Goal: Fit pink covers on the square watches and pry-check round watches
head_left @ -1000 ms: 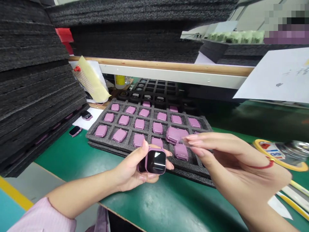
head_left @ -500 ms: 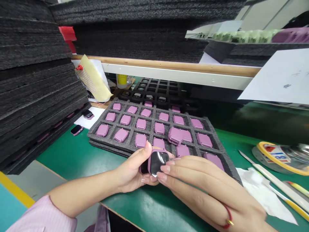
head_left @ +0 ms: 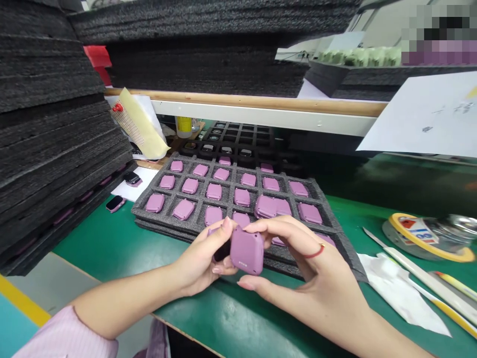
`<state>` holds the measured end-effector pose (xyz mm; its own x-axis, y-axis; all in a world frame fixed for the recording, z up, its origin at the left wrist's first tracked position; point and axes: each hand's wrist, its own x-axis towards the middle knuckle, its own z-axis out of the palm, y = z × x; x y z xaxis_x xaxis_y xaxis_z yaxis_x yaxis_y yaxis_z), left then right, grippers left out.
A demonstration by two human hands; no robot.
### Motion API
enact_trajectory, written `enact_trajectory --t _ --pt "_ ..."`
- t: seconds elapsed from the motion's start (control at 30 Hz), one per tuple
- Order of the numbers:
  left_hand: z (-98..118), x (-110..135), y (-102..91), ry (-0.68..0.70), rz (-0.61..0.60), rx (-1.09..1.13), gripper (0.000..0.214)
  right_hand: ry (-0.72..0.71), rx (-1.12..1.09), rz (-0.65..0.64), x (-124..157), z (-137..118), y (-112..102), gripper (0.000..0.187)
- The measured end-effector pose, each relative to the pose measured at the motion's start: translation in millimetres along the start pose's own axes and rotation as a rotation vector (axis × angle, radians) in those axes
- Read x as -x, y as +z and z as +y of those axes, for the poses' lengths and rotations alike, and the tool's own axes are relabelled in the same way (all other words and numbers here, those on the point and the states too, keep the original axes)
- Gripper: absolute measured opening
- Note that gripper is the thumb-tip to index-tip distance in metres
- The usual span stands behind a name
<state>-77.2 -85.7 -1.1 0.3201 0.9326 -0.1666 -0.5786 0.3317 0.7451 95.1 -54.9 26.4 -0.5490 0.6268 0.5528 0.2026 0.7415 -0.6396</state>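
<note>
In front of the foam tray, a purple smartwatch case (head_left: pixel 246 252) is held with its plain back towards me; its screen side is hidden. My left hand (head_left: pixel 203 258) is closed around the left edge of this case and around a second, dark-screened watch (head_left: pixel 222 251) behind it. My right hand (head_left: pixel 309 268) grips the case from the right, index finger on the top edge and thumb at the bottom corner. Below and behind lies a black foam tray (head_left: pixel 149 219) of compartments with several purple watch cases. One case (head_left: pixel 265 205) rests overlapping its neighbour.
Stacked black foam sheets (head_left: pixel 48 149) rise on the left, beneath a shelf edge (head_left: pixel 242 112). Two watches lie left of the tray, one on white paper (head_left: pixel 147 181). On the right are a knife (head_left: pixel 421 273), crumpled tissue (head_left: pixel 398 293), pens and a glass bottle (head_left: pixel 432 236).
The held watch has been turned over, from its black screen facing me to its purple back. My right hand has gone from flat fingers on the screen to gripping the edges.
</note>
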Motion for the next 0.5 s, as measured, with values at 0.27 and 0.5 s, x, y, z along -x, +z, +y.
enact_trajectory --t 0.27,0.5 --pt "5 0 0.2 -0.098 -0.082 0.028 0.054 -0.125 0.117 -0.027 -3 4 0 0.049" --pt "1 0 -0.6 -0.069 -0.097 -0.006 0.053 -0.042 0.359 0.168 -17 34 -29 0.034"
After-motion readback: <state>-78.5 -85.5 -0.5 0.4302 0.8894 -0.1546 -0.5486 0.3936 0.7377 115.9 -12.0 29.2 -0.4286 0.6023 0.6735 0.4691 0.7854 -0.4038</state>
